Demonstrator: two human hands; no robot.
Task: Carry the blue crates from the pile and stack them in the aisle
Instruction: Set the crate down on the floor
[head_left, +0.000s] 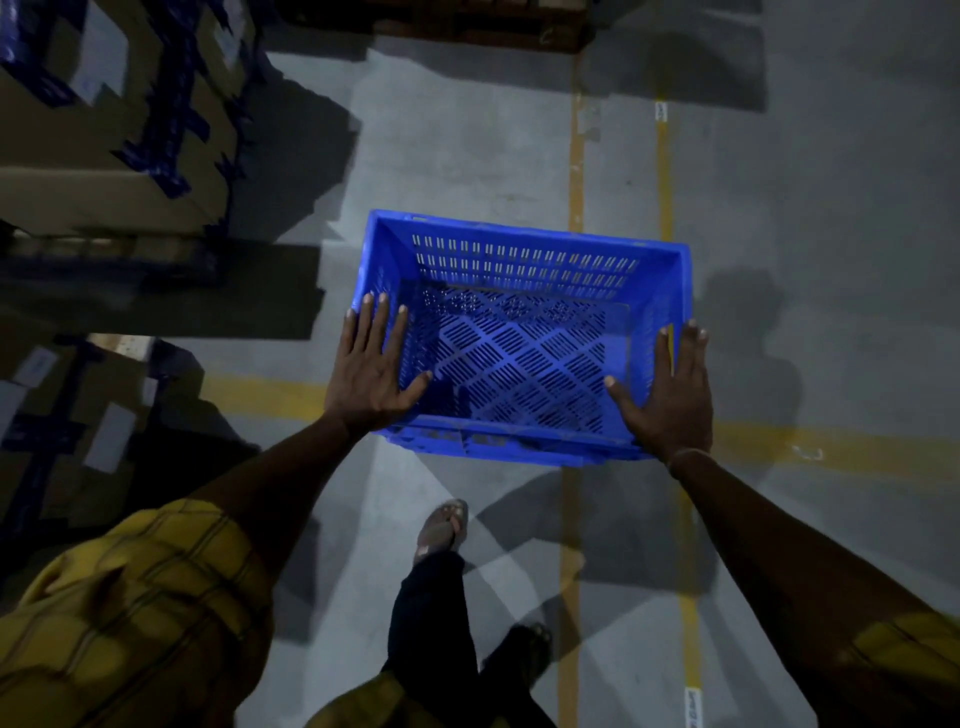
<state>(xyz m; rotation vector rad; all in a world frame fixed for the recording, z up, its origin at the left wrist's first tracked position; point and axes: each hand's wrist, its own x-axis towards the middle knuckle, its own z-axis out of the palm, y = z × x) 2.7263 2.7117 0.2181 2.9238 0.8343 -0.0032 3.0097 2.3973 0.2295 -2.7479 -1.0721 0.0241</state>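
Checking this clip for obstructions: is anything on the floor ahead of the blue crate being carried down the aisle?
Nothing visible. The perforated blue plastic crate is carried between the left hand and right hand over bare grey concrete floor with yellow painted lines. Stacked cardboard boxes stand off to the left.

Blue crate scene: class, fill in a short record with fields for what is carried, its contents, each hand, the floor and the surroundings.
carried item: blue crate, perforated walls and base
contents: empty
left hand: fingers straight, flat on the crate's left rim and wall
right hand: fingers straight, flat against the right wall
floor: grey concrete floor with yellow lines
surroundings: cardboard boxes stacked at the left
person: walking, one sandalled foot forward
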